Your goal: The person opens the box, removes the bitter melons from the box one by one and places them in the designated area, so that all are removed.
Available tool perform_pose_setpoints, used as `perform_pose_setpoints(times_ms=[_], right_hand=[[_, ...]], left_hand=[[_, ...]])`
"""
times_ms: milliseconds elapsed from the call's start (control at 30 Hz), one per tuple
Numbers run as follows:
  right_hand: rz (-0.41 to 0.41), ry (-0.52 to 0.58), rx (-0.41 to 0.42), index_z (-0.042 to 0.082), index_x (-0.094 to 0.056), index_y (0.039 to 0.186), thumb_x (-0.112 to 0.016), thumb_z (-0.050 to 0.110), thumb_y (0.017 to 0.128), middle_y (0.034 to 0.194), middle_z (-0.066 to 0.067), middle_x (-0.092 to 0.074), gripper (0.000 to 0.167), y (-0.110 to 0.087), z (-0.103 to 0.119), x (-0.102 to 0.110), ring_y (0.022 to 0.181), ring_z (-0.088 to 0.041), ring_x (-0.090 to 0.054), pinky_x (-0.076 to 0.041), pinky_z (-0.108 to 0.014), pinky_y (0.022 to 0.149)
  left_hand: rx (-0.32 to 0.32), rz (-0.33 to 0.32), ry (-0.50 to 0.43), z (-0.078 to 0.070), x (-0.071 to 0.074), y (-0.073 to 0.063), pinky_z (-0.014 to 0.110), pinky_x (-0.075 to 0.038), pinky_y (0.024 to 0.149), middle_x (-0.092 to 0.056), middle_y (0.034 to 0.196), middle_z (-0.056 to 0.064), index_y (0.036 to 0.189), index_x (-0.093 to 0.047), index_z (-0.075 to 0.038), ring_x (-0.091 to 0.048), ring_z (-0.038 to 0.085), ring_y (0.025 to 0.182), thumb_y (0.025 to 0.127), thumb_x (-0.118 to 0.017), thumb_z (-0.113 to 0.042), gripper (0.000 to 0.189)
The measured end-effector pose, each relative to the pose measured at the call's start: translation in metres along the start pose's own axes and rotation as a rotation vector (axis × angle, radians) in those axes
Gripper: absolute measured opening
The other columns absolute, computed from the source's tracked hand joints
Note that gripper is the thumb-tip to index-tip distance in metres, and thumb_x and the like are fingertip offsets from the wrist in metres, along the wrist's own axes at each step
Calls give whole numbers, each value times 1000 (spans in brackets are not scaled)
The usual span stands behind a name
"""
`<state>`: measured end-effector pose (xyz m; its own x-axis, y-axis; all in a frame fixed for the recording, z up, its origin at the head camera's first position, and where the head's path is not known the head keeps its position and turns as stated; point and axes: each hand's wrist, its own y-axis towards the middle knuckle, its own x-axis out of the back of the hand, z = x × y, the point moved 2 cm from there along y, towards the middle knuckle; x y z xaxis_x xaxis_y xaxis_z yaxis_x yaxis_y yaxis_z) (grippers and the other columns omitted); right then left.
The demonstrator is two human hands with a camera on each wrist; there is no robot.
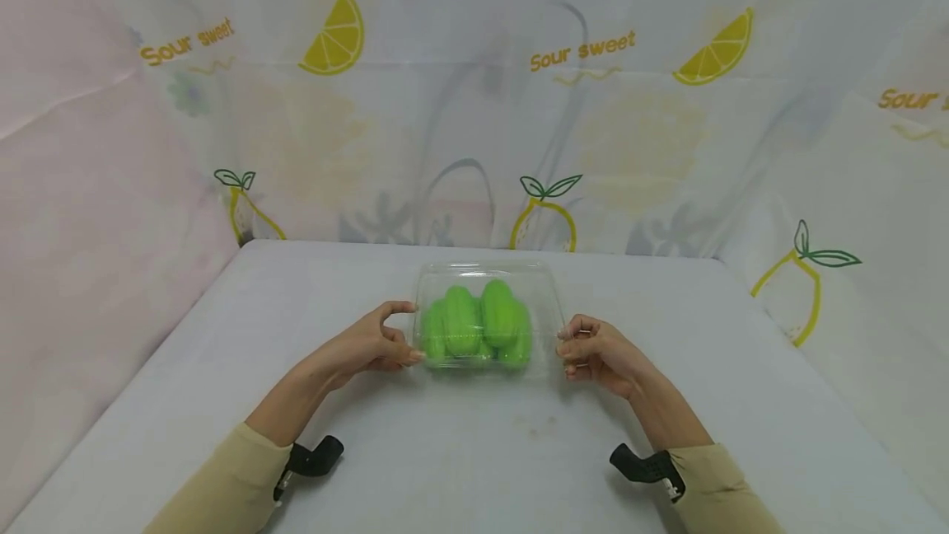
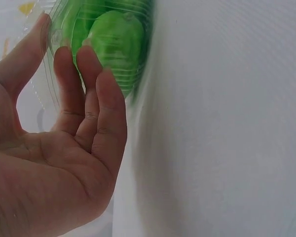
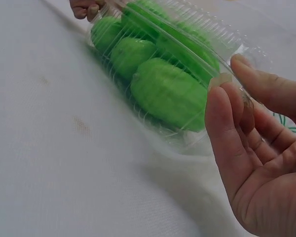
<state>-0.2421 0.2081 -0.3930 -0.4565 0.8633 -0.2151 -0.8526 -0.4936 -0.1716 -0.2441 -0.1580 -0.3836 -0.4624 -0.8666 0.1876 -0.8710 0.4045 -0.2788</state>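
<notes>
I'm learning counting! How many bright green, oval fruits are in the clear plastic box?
5 in view: two green fruits on top; three below, at left, middle and right. More may be hidden.

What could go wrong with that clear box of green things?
The left grip and right grip hold the clear box only at its sides, so an edge might slip free. Its clear plastic looks thin and could flex if squeezed. The green pieces are heaped together inside, so they might shift if the box tilts.

Plain beige sleeves (image 1: 215, 489); at each cuff (image 1: 697, 458), a black, bent, round-ended device (image 1: 315, 458) with a silvery part (image 1: 671, 489).
</notes>
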Motion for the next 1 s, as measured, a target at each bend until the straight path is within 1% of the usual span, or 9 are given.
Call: perform_pose_setpoints(times_ms=[100, 233, 300, 467, 600, 733, 1000], right_hand=[[8, 5, -5, 17, -58, 85, -57, -6, 92, 75, 4, -63, 24, 0, 0, -1, 59, -9, -63, -59, -24, 60], [13, -8, -7, 17, -58, 84, -58, -6, 91, 75, 4, -62, 23, 0, 0, 0, 59, -10, -63, -59, -25, 60], [12, -13, -9, 16, -58, 85, -58, -5, 91, 75, 4, -62, 22, 0, 1, 0, 59, -10, -63, -59, -25, 61], [2, -17, -11, 16, -58, 85, -59, -5, 90, 77, 3, -61, 22, -1, 2, -1, 60, -11, -61, -58, -26, 61], [10, -8, -10, 16, -58, 85, -57, -5, 91, 76, 3, -61, 23, -1, 1, -1, 60, -12, -62, -58, -26, 61], [16, 3, -9, 16, -58, 85, -55, -6, 92, 75, 3, -62, 23, -1, 1, -1, 59, -12, -63, -59, -26, 60], [30, 6, 1, 15, -58, 87, -54, -6, 93, 74, 3, -61, 23, -2, 3, -2, 60, -12, -64, -59, -27, 61]], left_hand=[[3, -3, -3, 0, 0, -1, 28, -57, 74, -62, 76, -1, 153, -20, -13, -61, 12, 74, 83, -80, -19, 92], [3, -3, -7, -1, 0, 0, 27, -57, 74, -62, 76, -2, 152, -21, -13, -60, 12, 73, 83, -80, -20, 92], [-5, -5, -4, -1, 1, 1, 28, -57, 76, -63, 77, -2, 152, -22, -12, -62, 12, 76, 84, -80, -19, 90], [-11, -35, -1, -1, 1, 1, 30, -58, 83, -67, 81, 0, 151, -29, -10, -69, 15, 88, 84, -78, -16, 82], [-1, -66, 18, -1, 1, -1, 33, -58, 88, -69, 85, 1, 148, -36, -9, -68, 17, 90, 84, -79, -19, 78], [-9, -77, 33, -2, 1, -3, 35, -58, 92, -69, 88, 2, 147, -40, -6, -69, 18, 92, 85, -78, -20, 74], [-21, -101, 27, -4, 0, -4, 34, -59, 91, -70, 88, 4, 143, -45, -3, -71, 19, 92, 87, -75, -18, 66]])
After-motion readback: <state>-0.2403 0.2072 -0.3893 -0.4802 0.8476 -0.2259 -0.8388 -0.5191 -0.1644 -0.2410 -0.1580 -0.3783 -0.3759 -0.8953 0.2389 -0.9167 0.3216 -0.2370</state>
